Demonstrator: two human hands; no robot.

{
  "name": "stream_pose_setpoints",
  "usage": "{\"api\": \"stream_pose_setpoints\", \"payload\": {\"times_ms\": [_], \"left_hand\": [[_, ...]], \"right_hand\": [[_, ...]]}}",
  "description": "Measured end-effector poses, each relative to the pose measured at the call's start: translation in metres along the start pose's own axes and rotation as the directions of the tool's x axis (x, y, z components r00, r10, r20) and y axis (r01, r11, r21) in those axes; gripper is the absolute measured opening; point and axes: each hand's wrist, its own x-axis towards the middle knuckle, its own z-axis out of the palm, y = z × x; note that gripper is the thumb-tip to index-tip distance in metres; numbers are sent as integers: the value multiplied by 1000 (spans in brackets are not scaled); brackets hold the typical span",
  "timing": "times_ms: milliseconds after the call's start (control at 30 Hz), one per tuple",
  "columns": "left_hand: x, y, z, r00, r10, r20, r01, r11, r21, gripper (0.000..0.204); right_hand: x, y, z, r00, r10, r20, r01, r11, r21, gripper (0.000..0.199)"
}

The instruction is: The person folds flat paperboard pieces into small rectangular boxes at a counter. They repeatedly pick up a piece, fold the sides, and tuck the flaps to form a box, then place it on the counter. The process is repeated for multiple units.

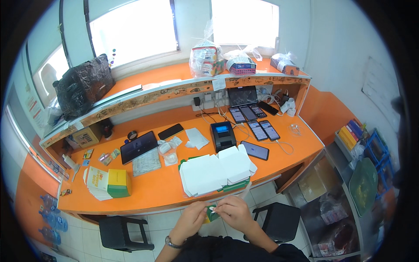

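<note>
In front of my body, past the desk's front edge, I hold a small green and yellow carton (211,215). My left hand (191,222) grips its left side, fingers closed. My right hand (235,213) pinches at its top, where a small white piece shows; whether this is a flap or a sticker I cannot tell. A pale translucent strip (247,189) sticks up by my right fingers. Just beyond my hands lies a stack of unfolded white cartons (214,170) with green edges. More yellow and green cartons (117,183) stand fanned together on the left.
On the orange desk (161,190) are a black label printer (222,139), a tablet (139,147), several phones (255,150) and cables. Bagged boxes (207,61) sit on the upper shelf. Black stools (124,233) flank me; a metal shelf unit (327,236) stands at right.
</note>
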Motion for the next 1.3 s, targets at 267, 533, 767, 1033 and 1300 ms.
{"api": "stream_pose_setpoints", "payload": {"times_ms": [267, 533, 767, 1033, 1300], "left_hand": [[-4, 3, -8, 995, -6, 96, 5, 1000, 5, 19], [-9, 5, -5, 986, -80, 147, 64, 992, 113, 16], [-16, -6, -11, 849, -83, -521, 103, 995, 10, 20], [-20, -8, 40, 766, 549, -333, -406, 816, 412, 20], [-14, -24, 41, 891, 386, -238, -343, 917, 204, 40]], "right_hand": [[1, -4, -7, 991, 59, 119, -66, 996, 53, 9], [0, -3, -7, 922, 298, 246, -353, 908, 227, 10], [-11, -12, -35, 896, 267, -355, -244, 964, 108, 13], [-8, -18, 21, 832, 517, -203, -314, 739, 596, 51], [-14, -2, 19, 852, 282, -442, -237, 959, 155, 42]]}}
